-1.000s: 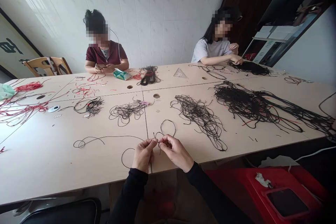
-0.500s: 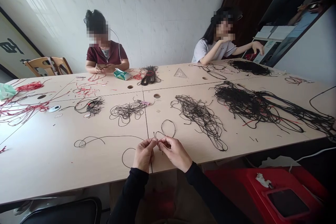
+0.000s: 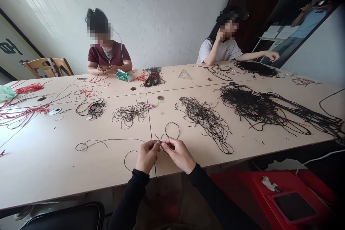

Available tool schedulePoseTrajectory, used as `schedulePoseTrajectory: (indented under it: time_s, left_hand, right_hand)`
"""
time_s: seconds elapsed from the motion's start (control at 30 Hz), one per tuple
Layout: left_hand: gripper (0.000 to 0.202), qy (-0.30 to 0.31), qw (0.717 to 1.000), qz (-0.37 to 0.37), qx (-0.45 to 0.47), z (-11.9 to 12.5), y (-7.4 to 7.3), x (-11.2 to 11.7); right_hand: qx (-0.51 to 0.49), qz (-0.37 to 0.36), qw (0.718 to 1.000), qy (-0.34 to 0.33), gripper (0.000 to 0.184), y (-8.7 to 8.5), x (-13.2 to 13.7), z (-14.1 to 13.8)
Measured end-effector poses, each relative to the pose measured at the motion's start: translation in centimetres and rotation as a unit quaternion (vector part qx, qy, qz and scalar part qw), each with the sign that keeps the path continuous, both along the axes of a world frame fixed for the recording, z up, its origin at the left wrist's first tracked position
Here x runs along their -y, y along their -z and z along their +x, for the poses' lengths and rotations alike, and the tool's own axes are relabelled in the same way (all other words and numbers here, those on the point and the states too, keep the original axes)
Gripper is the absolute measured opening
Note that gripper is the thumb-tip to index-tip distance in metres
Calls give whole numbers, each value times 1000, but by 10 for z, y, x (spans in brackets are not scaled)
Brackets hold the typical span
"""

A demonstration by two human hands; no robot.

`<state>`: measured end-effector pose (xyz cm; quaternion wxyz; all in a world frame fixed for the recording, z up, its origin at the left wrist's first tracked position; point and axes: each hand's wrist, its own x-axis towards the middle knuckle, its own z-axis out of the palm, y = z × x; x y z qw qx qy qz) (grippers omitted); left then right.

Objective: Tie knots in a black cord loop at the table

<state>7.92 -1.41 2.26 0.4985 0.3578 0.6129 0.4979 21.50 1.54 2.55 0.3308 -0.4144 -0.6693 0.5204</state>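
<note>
The left hand and right hand were closed in a tight pinch, meeting on a thin black cord. It looked light and limp, best held close to the pinch. Its loop lay on the worktop just ahead of the hands, with a tangle of cords ahead and to the right.

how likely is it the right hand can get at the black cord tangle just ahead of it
Likely yes. The black cord tangle lies on the tabletop just beyond the right hand, with nothing standing between them. The hand would probably first have to release the thin black cord it pinches with the left hand.
</note>
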Motion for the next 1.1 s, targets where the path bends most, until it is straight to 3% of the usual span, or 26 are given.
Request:
schedulePoseTrajectory:
  time_s: [0.23,0.53,0.63,0.77,0.9,1.0,1.1]
  left_hand:
    - [38,36,999,-5,-19,-9,-11,-2]
    - [39,57,996,31,-69,-16,-7,-8]
    - [40,71,995,30,-56,-19,-6,-13]
    - [34,69,997,15,-35,-24,-2,-22]
    - [26,37,998,9,-48,-27,1,-28]
    - [24,49,997,22,-58,-33,10,-40]
    - [28,79,996,17,-27,-39,19,-51]
  right_hand:
    - [-7,-24,1000,-2,34,1,-5,-1]
    - [7,-44,999,12,36,3,-9,-2]
    - [-5,-27,999,43,37,1,-14,-2]
    - [10,13,999,27,39,0,-24,-2]
    - [16,-20,996,87,45,13,-31,5]
    - [-8,-79,994,69,47,32,-47,7]
    - [16,-89,995,51,48,42,-61,3]
